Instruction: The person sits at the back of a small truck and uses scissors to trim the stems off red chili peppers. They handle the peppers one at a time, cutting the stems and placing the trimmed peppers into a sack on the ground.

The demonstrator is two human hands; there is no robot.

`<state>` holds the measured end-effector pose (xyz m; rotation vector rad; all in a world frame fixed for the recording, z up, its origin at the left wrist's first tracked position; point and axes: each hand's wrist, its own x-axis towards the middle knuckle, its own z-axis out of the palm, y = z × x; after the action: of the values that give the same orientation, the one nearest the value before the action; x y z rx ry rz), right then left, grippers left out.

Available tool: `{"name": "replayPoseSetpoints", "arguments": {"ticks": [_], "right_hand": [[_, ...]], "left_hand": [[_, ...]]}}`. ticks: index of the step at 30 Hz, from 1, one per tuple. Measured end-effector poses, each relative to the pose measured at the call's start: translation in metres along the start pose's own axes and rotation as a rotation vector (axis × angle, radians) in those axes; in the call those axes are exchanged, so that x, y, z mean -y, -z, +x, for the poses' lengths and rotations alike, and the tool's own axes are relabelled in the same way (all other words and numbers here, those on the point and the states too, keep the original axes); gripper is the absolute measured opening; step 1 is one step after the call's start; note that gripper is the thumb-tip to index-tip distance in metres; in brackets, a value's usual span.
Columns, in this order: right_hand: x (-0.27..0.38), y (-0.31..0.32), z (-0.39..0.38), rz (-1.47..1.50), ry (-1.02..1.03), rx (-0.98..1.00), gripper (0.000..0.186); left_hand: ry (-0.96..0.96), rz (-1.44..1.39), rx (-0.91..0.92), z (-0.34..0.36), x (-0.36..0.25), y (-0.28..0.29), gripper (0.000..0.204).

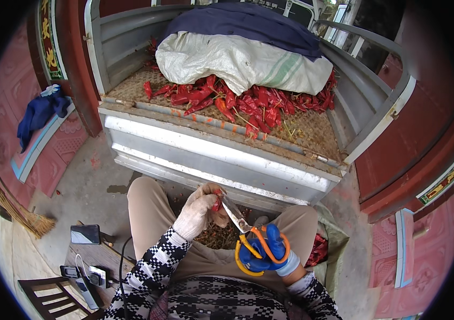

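Observation:
In a whitish work glove, my left hand [199, 209] is closed around a red chili pepper [216, 202], most of it hidden by the fingers. My right hand [269, 250], in a blue-coated glove, grips scissors [236, 216] by their orange and yellow handles. The scissor blades point up and left, close beside the pepper; whether they touch it I cannot tell. Beyond my hands, a heap of dried red chili peppers [256, 106] lies on the truck bed under a white woven sack [237, 58].
The bed's metal tailgate [211, 154] stands in front of my knees. Cut stems [227, 232] lie on the floor between my legs. At my right, an open sack [336, 240] holds red peppers. A phone [85, 234] and a wooden chair [58, 298] are at my left, with a broom [29, 221] beyond.

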<state>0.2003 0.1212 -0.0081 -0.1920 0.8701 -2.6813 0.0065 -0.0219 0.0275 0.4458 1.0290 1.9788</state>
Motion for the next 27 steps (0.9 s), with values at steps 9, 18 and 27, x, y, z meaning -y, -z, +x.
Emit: {"name": "replayPoseSetpoints", "arguments": {"ticks": [9, 18, 27], "right_hand": [[0.032, -0.019, -0.01, -0.701, -0.099, -0.256, 0.059], [0.048, 0.005, -0.015, -0.475, -0.11, -0.091, 0.062], [-0.033, 0.02, 0.034, 0.503, 0.118, 0.341, 0.078]], "left_hand": [[0.215, -0.22, 0.036, -0.003, 0.006, 0.009, 0.019], [0.458, -0.395, 0.02, -0.003, -0.001, 0.006, 0.015], [0.175, -0.533, 0.248, 0.009, -0.005, -0.005, 0.018]]}}
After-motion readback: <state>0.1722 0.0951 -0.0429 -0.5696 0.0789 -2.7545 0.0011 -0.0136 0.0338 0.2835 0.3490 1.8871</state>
